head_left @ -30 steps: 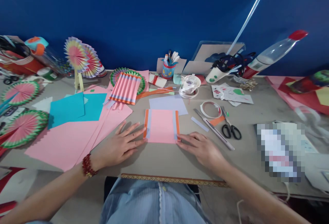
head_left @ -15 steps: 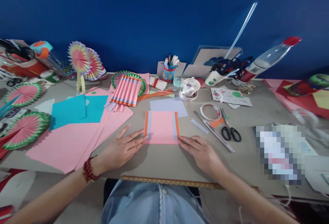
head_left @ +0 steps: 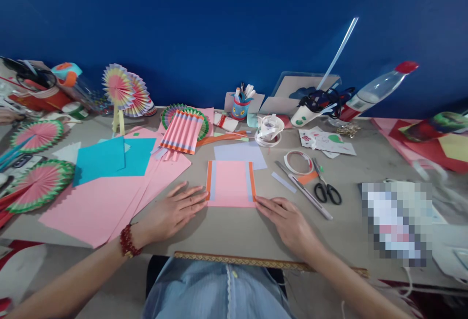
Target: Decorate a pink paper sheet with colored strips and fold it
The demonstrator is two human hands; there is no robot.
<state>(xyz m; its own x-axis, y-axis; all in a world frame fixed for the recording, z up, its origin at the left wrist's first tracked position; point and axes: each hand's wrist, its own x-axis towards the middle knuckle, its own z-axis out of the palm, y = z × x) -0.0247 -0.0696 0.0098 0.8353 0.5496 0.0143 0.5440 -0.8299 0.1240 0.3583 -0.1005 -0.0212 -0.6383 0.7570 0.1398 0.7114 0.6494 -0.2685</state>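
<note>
A pink sheet of paper (head_left: 234, 182) lies flat in front of me, with orange and pale lilac strips along its left and right sides. My left hand (head_left: 179, 209) rests beside it with fingers stretched out, the tips touching the lower left edge. At the lower right corner, the fingertips of my right hand (head_left: 287, 216) touch the paper, fingers extended and close together. Just behind the pink sheet is a pale lilac sheet (head_left: 241, 153). To the right lie a narrow lilac strip (head_left: 283, 182), a utility knife (head_left: 309, 194) and black-handled scissors (head_left: 326, 189).
A roll of tape (head_left: 299, 162) sits behind the knife. Large pink sheets (head_left: 95, 207) and blue paper (head_left: 100, 160) spread on the left, near a pleated pink paper (head_left: 182, 132) and several paper fans. A tilted bottle (head_left: 380, 85) stands against the blue wall.
The view has shifted slightly. Both hands keep nearly the same places at the pink sheet's edges, and the sheet stays flat.
</note>
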